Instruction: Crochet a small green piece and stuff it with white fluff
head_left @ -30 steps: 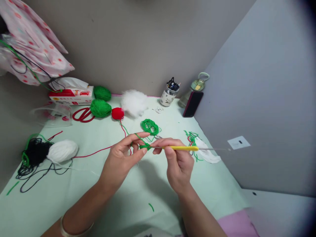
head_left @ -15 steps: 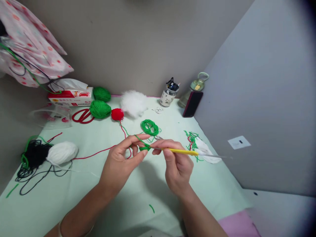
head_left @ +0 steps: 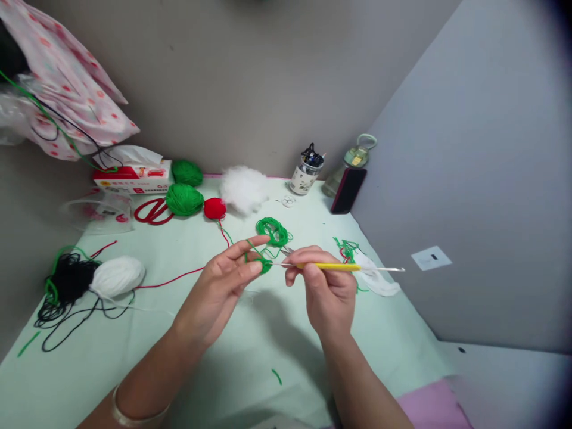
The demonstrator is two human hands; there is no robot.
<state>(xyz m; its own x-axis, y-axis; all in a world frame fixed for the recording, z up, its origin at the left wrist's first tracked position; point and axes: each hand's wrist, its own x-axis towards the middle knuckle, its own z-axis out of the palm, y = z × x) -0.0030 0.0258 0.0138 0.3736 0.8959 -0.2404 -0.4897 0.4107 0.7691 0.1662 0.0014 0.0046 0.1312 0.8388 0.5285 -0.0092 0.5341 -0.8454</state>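
Closest to me, a small green scrap (head_left: pixel 276 376) lies on the table (head_left: pixel 223 363), in front of my hands. My left hand (head_left: pixel 218 280) has its thumb and a finger closed on the little green piece (head_left: pixel 266 266), held up off the table, between my two hands. My pointing finger is up with green yarn (head_left: pixel 257 239) over it, I think so the yarn does not go slack. My right hand (head_left: pixel 328 289) is closed too, thumb and fingers around the yellow grip of the hook (head_left: pixel 333 267), like a pencil, maybe so the tip is easy to steer. The tip end meets the green piece, but I cannot tell if it is in a loop. Off to the left, a white ball (head_left: pixel 118 276) sits touching a black heap (head_left: pixel 69 279). Past my fingers is a loose green coil (head_left: pixel 268 229), near enough, I guess, to feed yarn with no tug. Further back, a red ball (head_left: pixel 215 208) sits beside a green ball (head_left: pixel 185 199), and white fluff (head_left: pixel 244 189) is next to them. Last, a jar (head_left: pixel 304 179) stands by the wall, and a phone (head_left: pixel 348 190) seems to lean on a bottle (head_left: pixel 357 156) so it stays up.
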